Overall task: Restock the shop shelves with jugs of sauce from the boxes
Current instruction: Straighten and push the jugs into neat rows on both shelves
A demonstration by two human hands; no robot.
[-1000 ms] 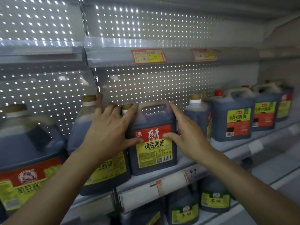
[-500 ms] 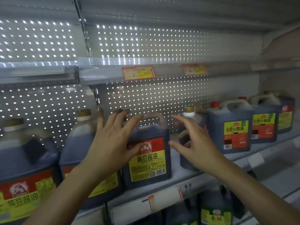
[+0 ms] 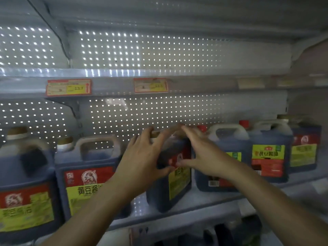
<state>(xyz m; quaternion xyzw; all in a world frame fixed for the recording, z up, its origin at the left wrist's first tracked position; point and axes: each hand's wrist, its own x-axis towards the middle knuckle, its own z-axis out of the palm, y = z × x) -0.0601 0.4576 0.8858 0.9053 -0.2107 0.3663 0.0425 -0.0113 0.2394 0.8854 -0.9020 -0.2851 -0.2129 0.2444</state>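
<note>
A dark jug of soy sauce (image 3: pixel 177 185) with a red and yellow label stands on the middle shelf (image 3: pixel 198 217), turned at an angle so one corner faces me. My left hand (image 3: pixel 142 158) lies against its left shoulder, fingers spread up toward the handle and thumb on the label. My right hand (image 3: pixel 202 153) presses its right side, fingers reaching over the top and thumb on the front. To the left stand a matching jug (image 3: pixel 85 176) and a larger jug (image 3: pixel 26 185).
Jugs with white handles and red caps (image 3: pixel 225 139) (image 3: pixel 268 157) and a further jug (image 3: pixel 303 150) line the shelf to the right. The upper shelf (image 3: pixel 113 86) carries price tags (image 3: pixel 69 87) and looks bare. Dark jugs show dimly below.
Both hands left the jug with the front-facing label and moved right onto the neighbouring jug, which now sits turned at an angle. The view shifted right and upward.
</note>
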